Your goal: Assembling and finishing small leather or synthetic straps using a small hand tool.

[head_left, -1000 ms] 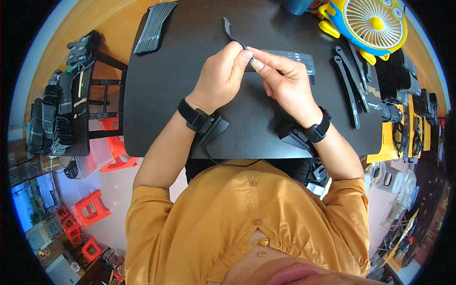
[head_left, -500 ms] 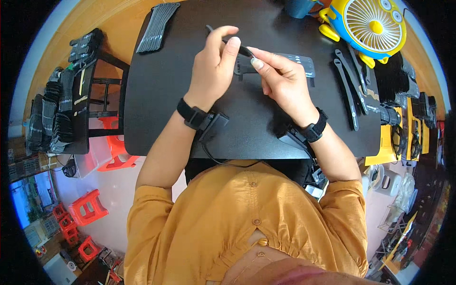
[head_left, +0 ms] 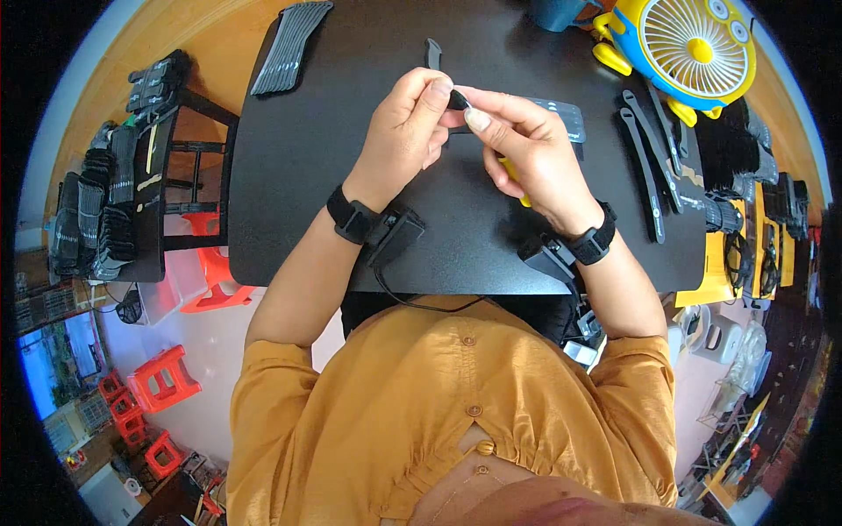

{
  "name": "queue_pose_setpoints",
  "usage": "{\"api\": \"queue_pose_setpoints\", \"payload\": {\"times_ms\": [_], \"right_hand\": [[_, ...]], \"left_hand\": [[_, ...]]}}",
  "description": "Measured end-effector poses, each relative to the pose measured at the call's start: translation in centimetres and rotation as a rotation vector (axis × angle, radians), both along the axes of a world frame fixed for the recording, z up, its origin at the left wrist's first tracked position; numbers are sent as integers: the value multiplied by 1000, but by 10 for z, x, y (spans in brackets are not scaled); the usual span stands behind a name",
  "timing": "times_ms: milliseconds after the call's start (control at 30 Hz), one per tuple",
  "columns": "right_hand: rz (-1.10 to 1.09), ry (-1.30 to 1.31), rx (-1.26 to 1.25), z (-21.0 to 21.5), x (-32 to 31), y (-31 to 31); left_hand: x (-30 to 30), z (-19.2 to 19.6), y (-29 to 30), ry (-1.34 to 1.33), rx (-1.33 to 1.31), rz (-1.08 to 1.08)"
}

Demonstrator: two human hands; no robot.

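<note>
Both hands meet above the middle of the black table [head_left: 298, 175], toward its far edge. Left hand [head_left: 405, 131] is closed, thumb and fingers pinching a thin curved black plastic strip [head_left: 434, 54] whose free end sticks up past the knuckles. Right hand [head_left: 517, 149] is also curled, fingertips pressed on the same strip just beside the left thumb; a yellow tool [head_left: 513, 180] is tucked under its palm, mostly hidden. Looks like a fitting or adjusting step on the strip, mid-way. Next move likely needs a steady left pinch while the right fingers work the near end. More black strips [head_left: 645, 158] lie near the right edge, a stack of them [head_left: 289, 44] at the far-left corner, a yellow fan [head_left: 693, 48] at the far-right corner.
</note>
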State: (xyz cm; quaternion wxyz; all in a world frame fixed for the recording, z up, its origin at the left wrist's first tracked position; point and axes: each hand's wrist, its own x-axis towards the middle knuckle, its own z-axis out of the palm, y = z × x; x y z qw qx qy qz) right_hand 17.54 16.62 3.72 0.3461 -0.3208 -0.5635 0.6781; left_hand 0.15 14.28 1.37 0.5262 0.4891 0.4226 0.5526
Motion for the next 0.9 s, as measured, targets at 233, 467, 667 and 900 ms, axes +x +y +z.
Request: {"api": "queue_pose_setpoints", "payload": {"times_ms": [233,467,667,900], "right_hand": [[-88,21,1,0,0,1],[-283,-50,491,-9,-7,4],[-212,-62,323,-8,-10,-2],[-175,4,113,-11,-10,-2]], "left_hand": [[-1,4,2,-78,27,-33],[7,4,1,575,292,250],[6,-6,2,407,254,203],[9,-6,2,378,233,204]]}}
